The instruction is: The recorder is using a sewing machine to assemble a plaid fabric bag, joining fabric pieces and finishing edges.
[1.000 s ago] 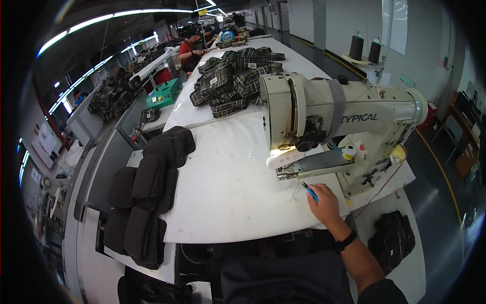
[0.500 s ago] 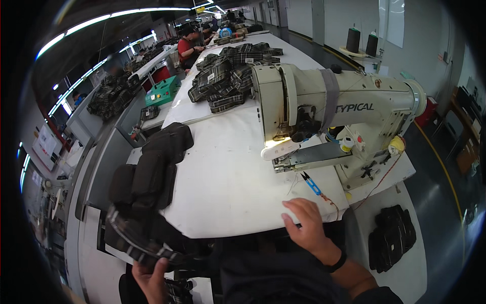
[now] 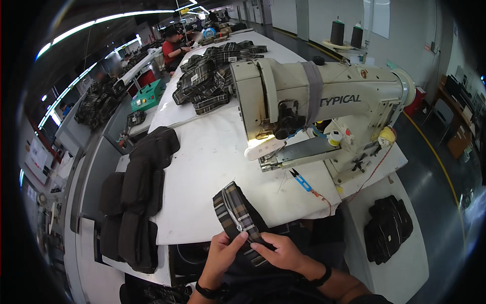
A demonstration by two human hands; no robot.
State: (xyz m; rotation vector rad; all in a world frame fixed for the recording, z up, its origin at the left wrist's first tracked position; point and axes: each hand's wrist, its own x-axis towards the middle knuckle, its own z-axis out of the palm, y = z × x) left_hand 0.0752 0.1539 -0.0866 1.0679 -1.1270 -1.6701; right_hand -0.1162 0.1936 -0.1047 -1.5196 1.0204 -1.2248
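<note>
A plaid zippered pouch piece (image 3: pixel 238 207), dark with brown and white bands, stands tilted over the near table edge. My left hand (image 3: pixel 223 253) grips its near end, the thumb pressed beside the zipper. On the other side my right hand (image 3: pixel 284 252) pinches the same end with thumb and fingers. The zipper runs along the pouch's length; its lower end lies under my hands. Beyond it is the cream sewing machine (image 3: pixel 324 91), its lamp lit by the needle area. Blue thread snips (image 3: pixel 300 179) with an orange cord lie right of the pouch.
Dark brown padded pieces (image 3: pixel 139 187) are stacked along the left table edge. A heap of plaid pouches (image 3: pixel 207 81) lies on the far table (image 3: pixel 182 114). More dark pieces (image 3: pixel 389 228) rest on a side surface at right. A co-worker (image 3: pixel 172 50) in red sits farther back left.
My left hand has brought the plaid pouch from the left stack to the middle. My right hand, empty before, has come in and taken hold of it too. The view has shifted slightly.
</note>
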